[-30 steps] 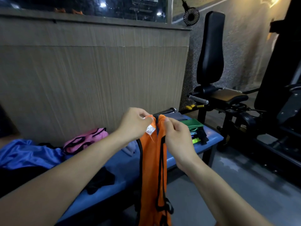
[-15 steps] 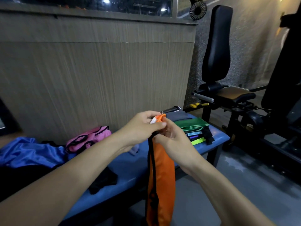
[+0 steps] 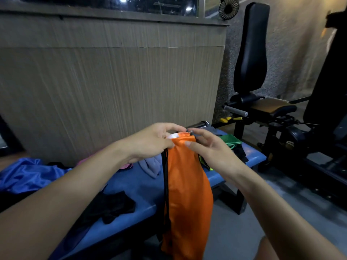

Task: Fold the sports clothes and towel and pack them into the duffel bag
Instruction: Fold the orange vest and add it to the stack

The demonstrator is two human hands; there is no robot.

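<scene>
You pinch the orange vest [image 3: 187,184] at its top with your left hand [image 3: 150,145], your right hand [image 3: 210,149] loosely open at 3 o'clock, so it hangs folded over the bench [image 3: 251,156].

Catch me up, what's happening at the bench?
A person is folding an orange sports vest, held up in front of the blue bench. The left hand pinches its top edge; the right hand touches the top with fingers loosely spread. The vest hangs folded lengthwise. On the bench lie a blue garment, a black piece, a grey cloth and a green folded stack. No duffel bag in view.
</scene>
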